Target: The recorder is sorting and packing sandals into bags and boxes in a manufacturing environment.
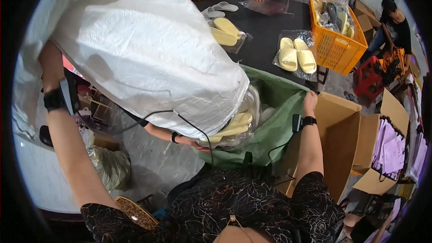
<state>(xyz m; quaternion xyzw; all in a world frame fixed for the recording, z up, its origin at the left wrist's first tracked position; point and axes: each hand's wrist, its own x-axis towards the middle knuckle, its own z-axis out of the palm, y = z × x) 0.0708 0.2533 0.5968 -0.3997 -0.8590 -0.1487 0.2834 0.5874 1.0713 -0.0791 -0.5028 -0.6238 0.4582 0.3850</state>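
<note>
A large white woven sack (148,49) is tipped up on my left, its mouth leaning down into a green sack (285,108). Yellow slippers (236,125) in clear plastic lie at the mouth, partly inside the green sack. My left forearm (67,139) reaches up behind the white sack, which hides the hand and its fingers. On the right, my right hand (310,101) is closed on the rim of the green sack and holds it out. Another person's hand (194,144) supports the sack mouths from the left.
A black table (265,22) ahead bears slippers in plastic (297,55), and other yellow slippers (225,31). An orange crate (337,47) of packed slippers stands at its right end. Cardboard boxes (335,144) stand at my right. A red stool (369,81) and several people are farther off.
</note>
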